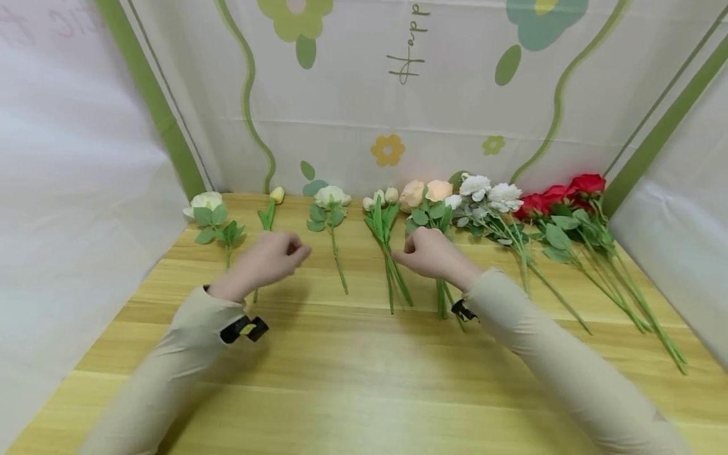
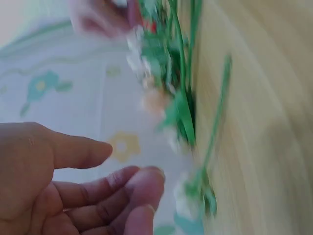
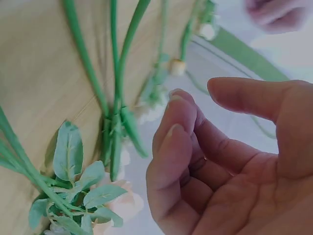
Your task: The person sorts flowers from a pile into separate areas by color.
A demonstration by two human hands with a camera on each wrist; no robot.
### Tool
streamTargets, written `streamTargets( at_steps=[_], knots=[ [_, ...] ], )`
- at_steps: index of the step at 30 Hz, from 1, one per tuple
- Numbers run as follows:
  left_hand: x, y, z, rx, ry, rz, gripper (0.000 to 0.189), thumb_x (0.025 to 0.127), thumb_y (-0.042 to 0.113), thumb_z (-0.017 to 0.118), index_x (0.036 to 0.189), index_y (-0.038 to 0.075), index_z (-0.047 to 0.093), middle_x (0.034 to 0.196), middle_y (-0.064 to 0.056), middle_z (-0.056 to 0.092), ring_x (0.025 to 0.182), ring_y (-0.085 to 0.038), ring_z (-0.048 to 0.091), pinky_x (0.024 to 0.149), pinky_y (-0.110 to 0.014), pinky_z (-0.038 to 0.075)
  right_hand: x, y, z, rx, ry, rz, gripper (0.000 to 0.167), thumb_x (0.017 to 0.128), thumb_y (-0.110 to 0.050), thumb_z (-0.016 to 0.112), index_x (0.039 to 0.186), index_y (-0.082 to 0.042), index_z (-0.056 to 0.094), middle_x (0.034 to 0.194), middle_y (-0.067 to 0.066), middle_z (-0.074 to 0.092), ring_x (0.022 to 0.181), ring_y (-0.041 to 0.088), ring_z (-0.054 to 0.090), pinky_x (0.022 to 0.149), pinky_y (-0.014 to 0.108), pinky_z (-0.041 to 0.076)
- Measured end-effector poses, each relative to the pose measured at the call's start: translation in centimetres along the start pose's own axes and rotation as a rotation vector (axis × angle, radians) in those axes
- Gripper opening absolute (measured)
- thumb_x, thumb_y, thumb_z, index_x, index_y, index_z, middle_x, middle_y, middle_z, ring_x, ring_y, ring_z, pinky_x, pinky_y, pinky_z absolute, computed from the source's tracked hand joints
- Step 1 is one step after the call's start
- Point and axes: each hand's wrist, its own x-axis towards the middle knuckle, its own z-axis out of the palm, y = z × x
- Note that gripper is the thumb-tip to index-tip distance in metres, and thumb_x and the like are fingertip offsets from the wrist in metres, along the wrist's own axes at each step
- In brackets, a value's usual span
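My left hand [image 1: 267,260] hovers over the stem of a single yellow tulip [image 1: 277,195]. In the left wrist view, its thumb stands apart from loosely bent fingers [image 2: 107,196] with nothing between them. To its right lies a white rose [image 1: 332,197] on one long stem. My right hand [image 1: 435,254] is above the stems of the peach roses [image 1: 425,193], beside a small bunch of white tulips [image 1: 384,218]. The right wrist view has its bent fingers [image 3: 168,161] and thumb separated, holding nothing. Part of the peach roses' stems is hidden behind this hand.
Another white rose [image 1: 207,202] lies at the far left of the wooden table [image 1: 364,379]. White flowers [image 1: 490,193] and red roses [image 1: 569,191] with long stems overlap at the right. A printed cloth [image 1: 341,95] hangs behind the row, with white cloth at both sides.
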Motion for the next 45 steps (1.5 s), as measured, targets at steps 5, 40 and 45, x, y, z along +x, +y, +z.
streamTargets(
  at_steps=[5,40,45],
  knots=[
    [0.6,-2.9,-1.1,0.12,0.013,-0.122,0.046,0.102,0.026,0.05,0.059,0.013,0.041,0.05,0.003,0.031,0.043,-0.011,0.026,0.043,-0.026,0.025,-2.4,0.4,0.1,0.1,0.03,-0.018,0.042,0.099,-0.031,0.06,0.061,-0.014,0.056,0.052,-0.001,0.046,0.043,0.012,0.035,0.048,0.03,0.037],
    [1.4,-6.3,0.4,0.21,-0.177,-0.397,0.013,0.086,0.003,0.047,0.075,0.005,0.053,0.079,-0.015,0.055,0.067,-0.028,0.051,0.06,-0.042,0.04,-5.1,1.5,0.7,0.181,0.095,-0.079,0.035,0.099,-0.026,0.061,0.067,-0.013,0.065,0.059,0.005,0.059,0.045,0.013,0.042,0.054,0.034,0.043],
    [1.5,-6.2,0.4,0.206,-0.183,-0.406,0.01,0.084,0.004,0.049,0.075,0.005,0.054,0.077,-0.014,0.056,0.066,-0.027,0.052,0.061,-0.042,0.04,-5.2,1.5,0.7,0.185,0.093,-0.077,0.033,0.099,-0.024,0.061,0.068,-0.013,0.066,0.058,0.001,0.057,0.046,0.013,0.042,0.053,0.034,0.043]
  ],
)
